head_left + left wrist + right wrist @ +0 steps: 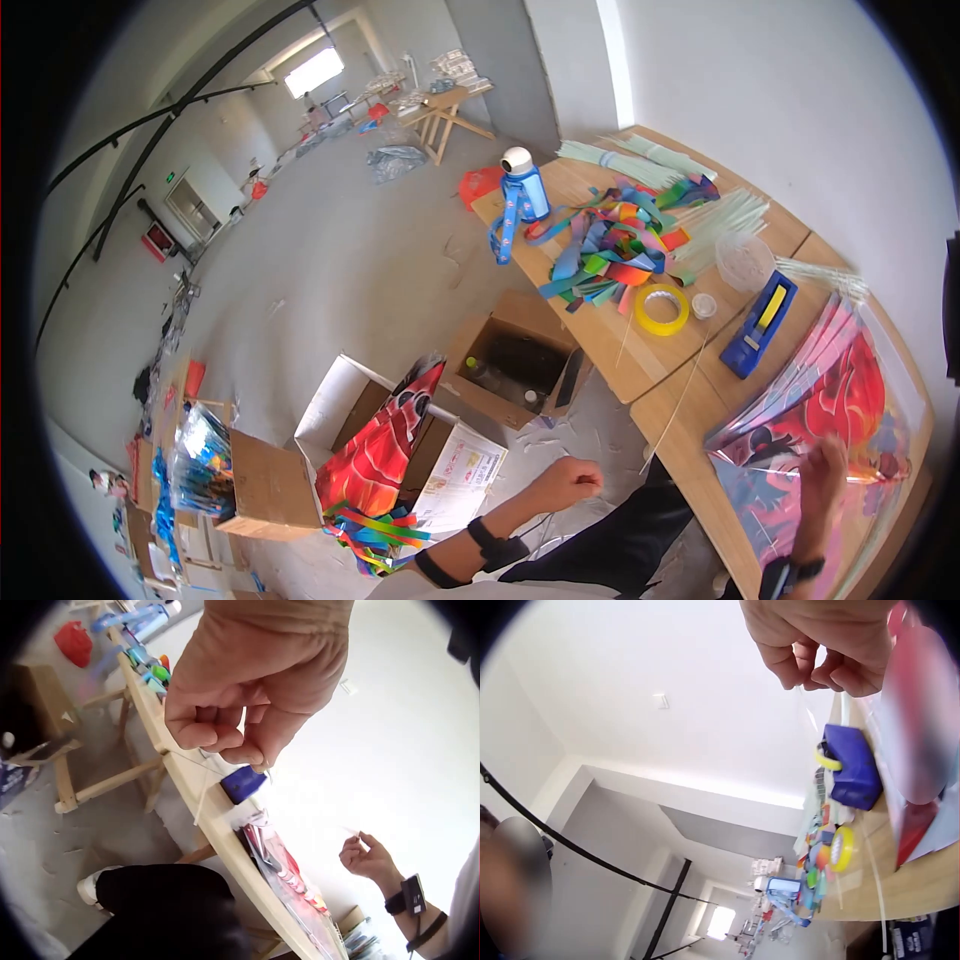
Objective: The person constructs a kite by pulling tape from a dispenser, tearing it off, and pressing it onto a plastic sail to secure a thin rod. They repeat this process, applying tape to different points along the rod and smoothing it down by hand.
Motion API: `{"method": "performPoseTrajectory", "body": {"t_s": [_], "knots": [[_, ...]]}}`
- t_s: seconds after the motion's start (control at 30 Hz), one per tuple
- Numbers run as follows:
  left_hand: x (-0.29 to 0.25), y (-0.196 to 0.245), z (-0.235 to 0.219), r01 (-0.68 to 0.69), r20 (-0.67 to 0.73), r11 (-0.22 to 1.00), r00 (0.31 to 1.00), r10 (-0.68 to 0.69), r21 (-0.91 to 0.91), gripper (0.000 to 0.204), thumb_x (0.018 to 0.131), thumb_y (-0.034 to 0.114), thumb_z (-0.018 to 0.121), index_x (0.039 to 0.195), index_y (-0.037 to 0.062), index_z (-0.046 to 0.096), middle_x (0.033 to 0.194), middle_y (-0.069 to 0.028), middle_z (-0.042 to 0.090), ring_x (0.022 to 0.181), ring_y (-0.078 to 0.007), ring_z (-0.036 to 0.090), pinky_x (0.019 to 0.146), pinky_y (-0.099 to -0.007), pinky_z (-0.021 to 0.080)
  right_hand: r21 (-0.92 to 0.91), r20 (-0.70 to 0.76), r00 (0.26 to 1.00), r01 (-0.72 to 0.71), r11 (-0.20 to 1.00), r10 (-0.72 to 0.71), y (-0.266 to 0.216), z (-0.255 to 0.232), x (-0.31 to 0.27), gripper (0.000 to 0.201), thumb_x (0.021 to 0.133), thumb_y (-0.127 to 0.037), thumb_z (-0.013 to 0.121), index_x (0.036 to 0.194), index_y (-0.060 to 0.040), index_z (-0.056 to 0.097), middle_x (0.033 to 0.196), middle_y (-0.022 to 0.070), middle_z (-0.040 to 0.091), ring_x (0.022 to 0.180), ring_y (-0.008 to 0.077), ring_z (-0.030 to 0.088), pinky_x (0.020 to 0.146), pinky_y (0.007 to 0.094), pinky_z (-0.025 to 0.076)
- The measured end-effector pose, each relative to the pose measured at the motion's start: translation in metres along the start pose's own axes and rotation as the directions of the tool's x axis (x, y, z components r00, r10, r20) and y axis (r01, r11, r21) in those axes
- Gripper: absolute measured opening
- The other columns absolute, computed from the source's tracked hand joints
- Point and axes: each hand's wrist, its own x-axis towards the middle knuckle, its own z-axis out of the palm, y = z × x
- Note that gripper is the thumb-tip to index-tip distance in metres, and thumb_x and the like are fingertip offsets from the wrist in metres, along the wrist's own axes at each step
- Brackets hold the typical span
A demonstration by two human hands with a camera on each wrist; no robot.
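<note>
My right hand (822,480) is above a pile of glossy red printed sheets (850,390) at the right of the table. Its thumb and fingers pinch a short strip of clear tape (810,716), which sticks out past the fingertips in the right wrist view. Off the table's near edge, my left hand (565,486) hovers with curled fingers, thumb tip against the index finger (232,754); nothing shows in it. A blue tape dispenser (758,325) with a yellow roll stands beyond the sheets. One thin pale rod (680,405) lies across the table edge.
Toward the table's far end are a yellow tape roll (662,310), a clear tub (745,262), colourful ribbons (620,240), bundles of white rods (725,225) and a blue bottle (530,190). On the floor, one carton (520,360) holds bottles; another (330,390) holds red printed sheets (385,440).
</note>
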Motion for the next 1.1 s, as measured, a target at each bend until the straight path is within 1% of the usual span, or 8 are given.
{"method": "performPoseTrajectory", "body": {"t_s": [0.17, 0.23, 0.27, 0.33, 0.5, 0.7, 0.8, 1.1], "knots": [[0.029, 0.029, 0.042, -0.082, 0.18, 0.997, 0.98, 0.082, -0.01, 0.007, 0.079, 0.008, 0.061, 0.08, 0.0015, 0.059, 0.067, -0.0036, 0.058, 0.064, -0.0106, 0.054, 0.06, -0.028, 0.043, 0.18, 0.049, 0.999, -0.023, 0.983, 0.014, -0.041, -0.131, -0.078, 0.003, 0.092, -0.011, 0.055, 0.09, -0.0109, 0.053, 0.082, 0.0009, 0.051, 0.061, 0.0091, 0.043, 0.054, 0.0223, 0.041], [0.036, 0.038, 0.062, -0.229, 0.239, 0.973, 0.945, 0.223, -0.002, 0.007, 0.079, 0.009, 0.061, 0.079, 0.0017, 0.059, 0.067, -0.0071, 0.06, 0.062, -0.0151, 0.056, 0.059, -0.03, 0.044, 0.301, -0.376, 0.926, 0.091, 0.949, 0.031, -0.052, -0.119, -0.139, 0.006, 0.094, -0.011, 0.052, 0.089, -0.0093, 0.051, 0.08, 0.0011, 0.048, 0.06, 0.0089, 0.039, 0.052, 0.0239, 0.037], [0.038, 0.048, 0.067, -0.257, 0.304, 0.963, 0.926, 0.224, 0.074, 0.008, 0.079, 0.009, 0.062, 0.081, 0.0012, 0.06, 0.069, -0.0093, 0.061, 0.063, -0.0173, 0.058, 0.06, -0.0302, 0.045, 0.402, 0.135, 0.983, 0.058, 0.914, -0.122, -0.038, -0.189, -0.155, 0.009, 0.095, -0.01, 0.049, 0.086, -0.0103, 0.048, 0.076, -0.0006, 0.044, 0.06, 0.0087, 0.036, 0.051, 0.0255, 0.032], [0.039, 0.054, 0.083, -0.237, 0.339, 0.971, 0.911, 0.236, -0.039, 0.006, 0.078, 0.007, 0.062, 0.081, 0.0024, 0.063, 0.068, -0.0101, 0.061, 0.063, -0.0175, 0.059, 0.059, -0.031, 0.046, 0.487, -0.152, 0.983, 0.162, 0.858, -0.1, -0.037, -0.157, -0.213, 0.016, 0.095, -0.008, 0.046, 0.081, -0.0139, 0.044, 0.07, -0.0037, 0.037, 0.06, 0.0083, 0.035, 0.051, 0.0254, 0.029], [0.047, 0.076, 0.102, -0.14, 0.505, 0.987, 0.86, 0.08, 0.081, 0.004, 0.077, 0.0, 0.061, 0.081, -0.0014, 0.062, 0.07, -0.0041, 0.06, 0.066, -0.0089, 0.054, 0.058, -0.025, 0.043, 0.301, -0.597, 0.779, 0.438, 0.847, -0.191, -0.008, -0.115, -0.292, 0.007, 0.082, -0.004, 0.061, 0.081, -0.0087, 0.056, 0.068, -0.0013, 0.046, 0.06, 0.0101, 0.042, 0.053, 0.0243, 0.036], [0.065, 0.093, 0.133, -0.224, 0.575, 0.953, 0.815, 0.07, 0.202, 0.003, 0.076, 0.0, 0.062, 0.076, -0.0007, 0.059, 0.075, -0.0043, 0.058, 0.065, -0.0078, 0.052, 0.058, -0.0224, 0.041, 0.183, -0.773, 0.626, 0.373, 0.91, -0.101, 0.012, -0.136, -0.322, 0.012, 0.079, 0.005, 0.061, 0.074, -0.0033, 0.055, 0.066, 0.0026, 0.05, 0.055, 0.009, 0.044, 0.048, 0.0219, 0.034], [0.084, 0.084, 0.142, -0.299, 0.57, 0.948, 0.801, 0.184, 0.113, 0.005, 0.077, 0.0, 0.062, 0.078, 0.0005, 0.057, 0.086, -0.0035, 0.056, 0.07, -0.0077, 0.048, 0.06, -0.0218, 0.039, -0.104, -0.809, 0.544, 0.24, 0.965, -0.222, 0.011, -0.144, -0.314, 0.011, 0.078, 0.003, 0.063, 0.073, -0.0019, 0.055, 0.063, 0.0007, 0.05, 0.053, 0.0078, 0.044, 0.047, 0.0214, 0.034], [0.127, 0.096, 0.181, -0.115, 0.441, 0.975, 0.897, 0.02, 0.189, 0.003, 0.081, -0.001, 0.058, 0.08, -0.0028, 0.06, 0.068, 0.0035, 0.053, 0.06, -0.0024, 0.043, 0.055, -0.0196, 0.036, -0.473, -0.782, 0.419, 0.083, 0.877, -0.461, -0.002, -0.175, -0.261, 0.009, 0.076, -0.003, 0.069, 0.072, -0.0012, 0.062, 0.061, -0.0031, 0.055, 0.056, 0.0044, 0.047, 0.052, 0.0203, 0.036]]}}
